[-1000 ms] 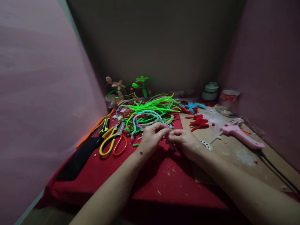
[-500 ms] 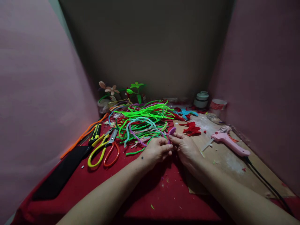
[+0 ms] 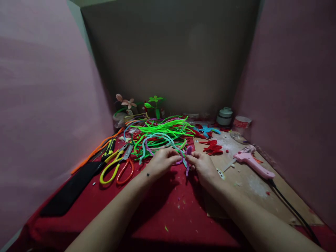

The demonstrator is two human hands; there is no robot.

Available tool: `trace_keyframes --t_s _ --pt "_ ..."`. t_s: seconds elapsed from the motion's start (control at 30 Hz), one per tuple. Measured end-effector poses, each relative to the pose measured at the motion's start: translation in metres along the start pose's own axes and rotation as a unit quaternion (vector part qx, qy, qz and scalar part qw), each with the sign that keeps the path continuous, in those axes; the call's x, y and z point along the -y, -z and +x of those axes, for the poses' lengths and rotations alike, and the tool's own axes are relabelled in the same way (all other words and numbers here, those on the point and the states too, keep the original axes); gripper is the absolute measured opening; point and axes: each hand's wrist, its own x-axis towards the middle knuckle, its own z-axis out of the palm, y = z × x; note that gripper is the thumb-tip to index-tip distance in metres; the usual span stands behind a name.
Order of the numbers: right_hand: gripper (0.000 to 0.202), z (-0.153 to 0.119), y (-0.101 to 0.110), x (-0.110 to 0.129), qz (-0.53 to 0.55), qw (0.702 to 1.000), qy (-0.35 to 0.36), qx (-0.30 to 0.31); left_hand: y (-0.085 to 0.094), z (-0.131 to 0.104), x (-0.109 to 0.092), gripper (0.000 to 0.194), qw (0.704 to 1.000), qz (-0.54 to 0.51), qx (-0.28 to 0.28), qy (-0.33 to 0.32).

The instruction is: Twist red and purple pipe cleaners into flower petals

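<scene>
My right hand [image 3: 203, 166] pinches a short purple pipe cleaner [image 3: 188, 169] between thumb and fingers; its wider, folded top stands above the fingertips and a thin end hangs below. A little to the left, my left hand [image 3: 164, 161] is loosely curved, thumb and fingers apart, over the near edge of a pipe cleaner pile. Close to its thumb tip lies a bit of purple, and I cannot make out whether they touch. Bright green pipe cleaners [image 3: 164, 127] top the pile behind the hands, with a pale blue one [image 3: 145, 143] arching across it.
Left on the red cloth [image 3: 157, 217] are scissors [image 3: 123, 168], pliers [image 3: 112, 157] and a black flat object [image 3: 70, 189]. A pink hot glue gun [image 3: 253, 162] with a cord lies on the board [image 3: 249, 192] at right. Red fuzzy pieces [image 3: 214, 147], jars and pipe cleaner flowers [image 3: 155, 99] stand farther back.
My left hand has moved left, away from the purple piece, which stays in my right hand. More of that piece now shows. The view has shifted slightly.
</scene>
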Motion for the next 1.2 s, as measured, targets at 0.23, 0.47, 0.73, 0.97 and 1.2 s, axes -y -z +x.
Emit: trace_keyframes --t_s 0.23,0.47,0.73,0.97,1.2 --pt "0.019 -0.003 -0.003 -0.001 0.015 1.000 0.008 0.010 -0.019 0.013 -0.008 0.015 0.996 -0.027 -0.075 -0.027" --pt "0.014 -0.001 -0.005 0.001 0.036 0.999 -0.012 0.015 -0.022 0.007 0.004 0.011 0.965 0.120 -0.129 -0.192" --pt "0.013 -0.004 -0.006 0.002 0.066 0.997 -0.013 0.026 -0.021 0.012 -0.001 0.013 0.961 0.095 -0.146 -0.216" --pt "0.023 -0.003 -0.007 0.006 0.196 0.979 -0.056 -0.002 -0.016 0.008 -0.001 0.032 0.989 -0.139 -0.028 0.039" --pt "0.027 -0.003 -0.011 0.002 0.209 0.977 -0.052 -0.013 -0.009 0.008 -0.001 0.026 0.990 -0.102 0.022 0.095"
